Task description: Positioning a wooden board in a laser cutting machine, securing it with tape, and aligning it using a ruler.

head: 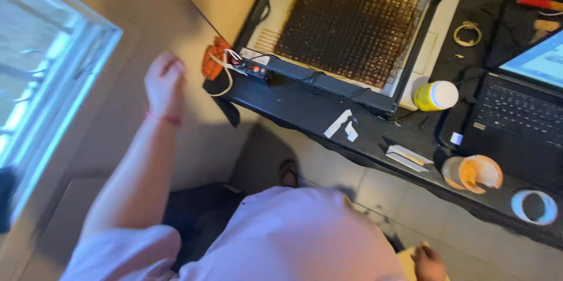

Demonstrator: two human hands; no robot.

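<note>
My left hand (164, 80) is stretched out in front of a beige wall, its fingers loosely curled and blurred. Nothing shows in it. It hangs a short way left of an orange object (212, 58) with white wires at the corner of a black table (305, 108). My right hand (428, 260) is low at the bottom edge, against a pale yellowish piece (409, 259) that is mostly cut off. Whether it grips that piece is unclear. My pale shirt (293, 234) fills the bottom middle.
On the table lie a black-framed machine with a dark honeycomb bed (352, 23), white paper strips (341, 124), a yellow can (437, 94), a laptop (522, 111), an orange-lidded jar (478, 172) and a tape roll (533, 206). A window (53, 81) is at the left.
</note>
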